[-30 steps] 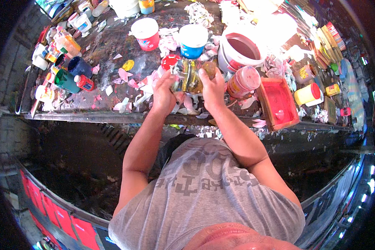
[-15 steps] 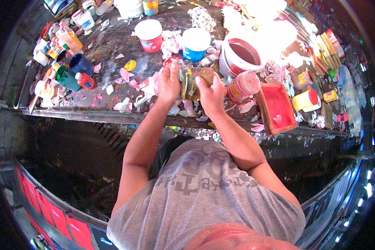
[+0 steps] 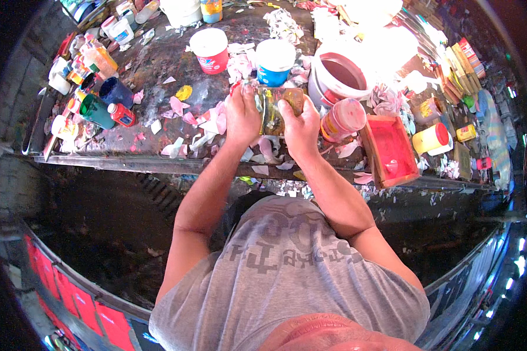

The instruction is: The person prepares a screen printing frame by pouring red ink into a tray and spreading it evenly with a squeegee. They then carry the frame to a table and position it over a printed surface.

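My right hand (image 3: 301, 130) is closed on a flat, rectangular, paint-smeared piece (image 3: 272, 117), brownish with yellow and dark streaks. Its thumb lies on the near face, and the fingers are hidden behind. My left hand (image 3: 243, 117) is against the left edge of that piece, its fingers pressed together. Something small and red (image 3: 235, 89) shows at the left fingertips; I cannot make out what it is. Just beyond the hands stand a blue tub with a white lid (image 3: 273, 75) and a red-and-white tub (image 3: 209, 61).
A large white bucket with dark reddish contents (image 3: 339, 70), a pink-lidded jar (image 3: 345, 117) and a red-stained wooden tray (image 3: 375, 126) stand to the right. At left are a green container (image 3: 96, 111) and a red bottle (image 3: 122, 114). Paper scraps litter the stained table (image 3: 152, 105).
The paint-smeared piece, blurred before, now looks sharper. My right hand has shifted slightly right, and my left hand has moved slightly right too, still at the piece's edge.
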### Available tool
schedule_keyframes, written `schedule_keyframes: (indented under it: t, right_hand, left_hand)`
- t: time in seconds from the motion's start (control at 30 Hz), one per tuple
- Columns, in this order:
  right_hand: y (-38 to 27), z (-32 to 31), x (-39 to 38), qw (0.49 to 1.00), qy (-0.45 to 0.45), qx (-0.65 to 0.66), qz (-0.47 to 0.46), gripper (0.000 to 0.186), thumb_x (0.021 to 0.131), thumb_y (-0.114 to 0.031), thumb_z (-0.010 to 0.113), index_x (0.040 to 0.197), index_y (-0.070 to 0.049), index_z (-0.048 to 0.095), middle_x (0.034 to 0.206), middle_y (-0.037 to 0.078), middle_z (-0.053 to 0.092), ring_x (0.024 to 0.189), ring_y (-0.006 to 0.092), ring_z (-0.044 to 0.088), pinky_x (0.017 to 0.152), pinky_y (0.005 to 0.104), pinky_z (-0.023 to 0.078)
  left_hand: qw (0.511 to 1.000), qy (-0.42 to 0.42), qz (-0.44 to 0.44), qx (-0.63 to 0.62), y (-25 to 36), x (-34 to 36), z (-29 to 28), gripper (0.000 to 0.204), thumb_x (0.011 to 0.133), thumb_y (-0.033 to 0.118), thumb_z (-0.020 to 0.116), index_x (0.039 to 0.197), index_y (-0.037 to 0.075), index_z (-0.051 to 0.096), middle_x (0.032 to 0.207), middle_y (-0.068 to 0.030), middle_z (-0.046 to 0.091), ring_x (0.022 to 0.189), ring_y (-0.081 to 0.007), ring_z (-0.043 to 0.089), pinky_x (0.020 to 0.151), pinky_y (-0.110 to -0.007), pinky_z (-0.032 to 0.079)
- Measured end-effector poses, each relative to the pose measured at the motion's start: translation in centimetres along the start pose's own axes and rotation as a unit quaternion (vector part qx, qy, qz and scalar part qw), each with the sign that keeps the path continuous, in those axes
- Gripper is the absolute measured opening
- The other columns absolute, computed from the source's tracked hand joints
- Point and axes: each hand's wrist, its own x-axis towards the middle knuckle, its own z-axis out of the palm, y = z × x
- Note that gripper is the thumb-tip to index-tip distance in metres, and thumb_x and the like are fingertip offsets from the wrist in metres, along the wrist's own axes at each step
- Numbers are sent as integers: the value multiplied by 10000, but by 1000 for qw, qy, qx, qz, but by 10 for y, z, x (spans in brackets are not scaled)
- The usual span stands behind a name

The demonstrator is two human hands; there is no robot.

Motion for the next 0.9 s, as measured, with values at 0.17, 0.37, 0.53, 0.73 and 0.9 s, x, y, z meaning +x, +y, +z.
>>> schedule_keyframes:
  t: [0.17, 0.37, 0.53, 0.73, 0.9]
  right_hand:
    - [9, -3, 22, 998, 47, -10, 47, 225, 1032, -127, 755, 1189, 28, 711, 1036, 102, 799, 936, 179, 747, 869, 377, 600]
    - [-19, -18, 35, 994, -44, -99, -16, 311, 1039, -155, 762, 1282, 22, 688, 1123, 128, 818, 1020, 190, 773, 936, 376, 604]
    - [-32, -26, 14, 982, -90, -149, -76, 327, 1032, -143, 757, 1307, 14, 679, 1120, 144, 811, 1046, 220, 786, 951, 388, 604]
    - [-7, -47, -38, 954, -211, -212, -12, 386, 1001, -200, 807, 1276, 23, 654, 1043, 236, 799, 986, 376, 813, 853, 456, 613]
    - [7, -89, -75, 970, -170, -156, -71, 357, 1019, -222, 794, 1263, -21, 630, 930, 226, 775, 902, 472, 783, 761, 532, 610]
  left_hand:
    - [997, -50, -56, -4, 0, -52, 0, 338, 1212, 246, 489, 1103, -43, 625, 800, -206, 658, 730, -349, 663, 673, -520, 480]
    - [990, -87, -85, -77, -4, -49, 3, 388, 1230, 310, 496, 1226, -17, 705, 904, -84, 714, 829, -147, 624, 741, -402, 531]
    - [991, -41, -54, -114, -4, -24, 4, 452, 1233, 367, 503, 1221, -18, 740, 1008, -74, 773, 923, -116, 663, 824, -385, 564]
    - [998, 47, 0, 31, -32, 31, 2, 322, 1183, 236, 590, 1083, -45, 712, 911, -242, 758, 775, -299, 674, 737, -482, 534]
    - [933, -109, 64, 338, -35, 50, -14, 675, 1067, 552, 673, 1494, 29, 684, 1376, -316, 714, 1248, -498, 706, 1076, -577, 556]
